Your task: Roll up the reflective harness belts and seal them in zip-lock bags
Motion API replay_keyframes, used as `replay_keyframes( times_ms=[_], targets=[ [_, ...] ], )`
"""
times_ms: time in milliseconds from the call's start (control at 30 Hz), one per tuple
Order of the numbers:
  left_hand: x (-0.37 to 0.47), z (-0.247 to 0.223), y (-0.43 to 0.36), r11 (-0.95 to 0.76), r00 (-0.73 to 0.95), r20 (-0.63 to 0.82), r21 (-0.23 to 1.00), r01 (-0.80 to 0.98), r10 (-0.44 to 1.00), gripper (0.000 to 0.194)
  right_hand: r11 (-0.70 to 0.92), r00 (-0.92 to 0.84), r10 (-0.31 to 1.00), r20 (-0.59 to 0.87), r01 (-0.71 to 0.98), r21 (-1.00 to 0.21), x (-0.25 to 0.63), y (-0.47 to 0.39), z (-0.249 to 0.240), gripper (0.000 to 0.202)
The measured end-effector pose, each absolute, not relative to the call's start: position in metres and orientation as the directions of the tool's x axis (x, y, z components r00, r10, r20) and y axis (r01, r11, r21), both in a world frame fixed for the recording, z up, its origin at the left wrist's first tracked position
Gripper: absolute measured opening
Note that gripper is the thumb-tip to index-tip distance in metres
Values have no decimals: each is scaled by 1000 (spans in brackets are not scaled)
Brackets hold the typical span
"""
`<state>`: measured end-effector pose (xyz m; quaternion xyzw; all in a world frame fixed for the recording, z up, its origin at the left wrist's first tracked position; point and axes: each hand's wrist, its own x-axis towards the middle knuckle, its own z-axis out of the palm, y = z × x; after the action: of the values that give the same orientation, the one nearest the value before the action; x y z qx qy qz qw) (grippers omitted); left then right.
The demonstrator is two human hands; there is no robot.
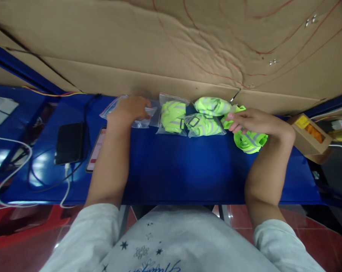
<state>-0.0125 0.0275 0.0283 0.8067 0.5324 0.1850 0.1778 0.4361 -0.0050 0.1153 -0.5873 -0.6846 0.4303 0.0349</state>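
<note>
My left hand (pixel 133 108) is at the back left of the blue table, fingers curled over a clear plastic bag (pixel 142 124) and gripping it. Flat empty bags lie beneath that hand. To its right, a zip bag (pixel 173 117) contains a rolled neon yellow-green strap with grey reflective stripes and a black buckle. Two more bagged rolls (pixel 212 105) lie one behind the other beside it. On the right, my right hand (pixel 251 120) has its fingers closed at a loose reflective strap (pixel 235 112). Another loose roll (pixel 249 142) rests under that hand, partly hidden by the wrist.
A cardboard-covered panel (pixel 117 41) rises behind the table (pixel 185 170). At left lie a black power bank (pixel 69 142) with cables and a phone (pixel 96 151) partly under my forearm. An open cardboard box (pixel 311 134) with something orange inside stands at right.
</note>
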Motion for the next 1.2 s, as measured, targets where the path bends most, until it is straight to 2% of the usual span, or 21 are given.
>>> replay_keyframes(
  times_ms=[100,200,267,333,400,467,533,600,667,700,767,800,833,900,967,1133,1200],
  targets=[
    [-1,68,6,-220,222,46,434,874,974,58,38,-314,888,-336,779,-626,438,-5,117,60],
    [22,116,-25,-201,192,70,495,845,979,57,199,-356,921,-160,781,-593,427,-14,130,58],
    [40,139,-42,-300,181,240,771,561,954,47,312,-442,896,-54,710,-631,411,-23,136,50],
    [55,149,-52,-352,211,315,920,169,925,42,396,-529,848,37,585,-708,393,-32,139,49],
    [65,150,-54,-325,268,343,939,-109,900,53,434,-595,799,86,472,-768,377,-39,138,57],
    [70,146,-52,-298,302,349,933,-201,887,66,443,-646,758,87,413,-795,369,-43,137,67],
    [72,144,-49,-289,293,347,931,-222,891,67,444,-648,758,72,432,-785,375,-43,139,70],
    [71,143,-46,-264,252,327,931,-253,911,49,446,-535,834,134,510,-736,396,-44,143,67],
    [71,142,-42,-235,196,308,916,-324,931,18,410,-325,911,255,630,-659,429,-46,146,58],
    [71,141,-38,-223,157,301,897,-382,941,9,374,-218,924,315,692,-618,447,-49,144,54],
    [75,135,-27,-178,44,241,815,-552,970,30,300,-85,919,384,784,-543,481,-58,132,51],
    [78,132,-22,-135,-5,169,774,-618,986,42,263,-65,926,371,816,-515,493,-64,121,52],
    [83,130,-16,-89,-59,67,748,-657,996,48,240,-67,938,339,833,-499,503,-70,107,56],
    [93,125,-9,-9,-145,-121,735,-678,982,47,199,-100,969,227,861,-468,511,-79,75,74],
    [103,122,-7,41,-189,-220,748,-663,957,37,124,-34,982,186,859,-498,510,-83,44,80],
    [104,112,-18,59,-321,-306,799,-598,896,27,43,201,935,292,755,-655,517,-79,14,35],
    [93,107,-24,40,-391,-308,826,-563,867,21,23,323,892,316,666,-745,525,-80,16,27]
  ],
)
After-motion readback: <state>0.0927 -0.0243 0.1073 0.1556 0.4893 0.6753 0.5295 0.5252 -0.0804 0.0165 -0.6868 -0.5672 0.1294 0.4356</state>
